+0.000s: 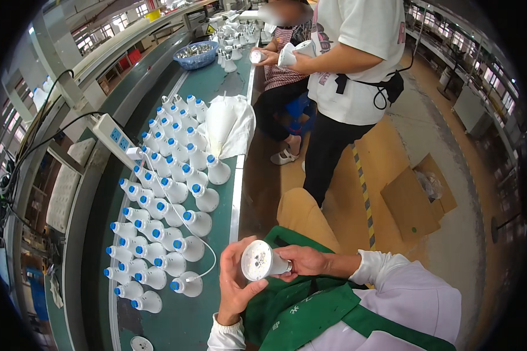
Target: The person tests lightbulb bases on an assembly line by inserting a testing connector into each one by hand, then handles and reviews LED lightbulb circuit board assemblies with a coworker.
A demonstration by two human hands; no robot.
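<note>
A white cone-shaped LED bulb [259, 261] is held in front of my body, its round speckled face turned up toward me. My left hand [235, 279] curves round the wide rim, thumb below and fingers behind. My right hand [304, 261] grips the narrow end, where a metal screw base shows beside the fingers. To the left on the green bench [216, 316] stand several rows of white cone-shaped lamp bodies [188, 248] with blue tips. A thin white cable [212, 257] runs over them and ends at the nearest one.
A white power strip [114, 140] lies left of the rows. Behind them are a white cloth [231, 123] and a blue basket [196, 55] of small metal parts. Two people stand or sit beyond, holding white lamp parts. An opened carton [416, 199] sits on the floor at right.
</note>
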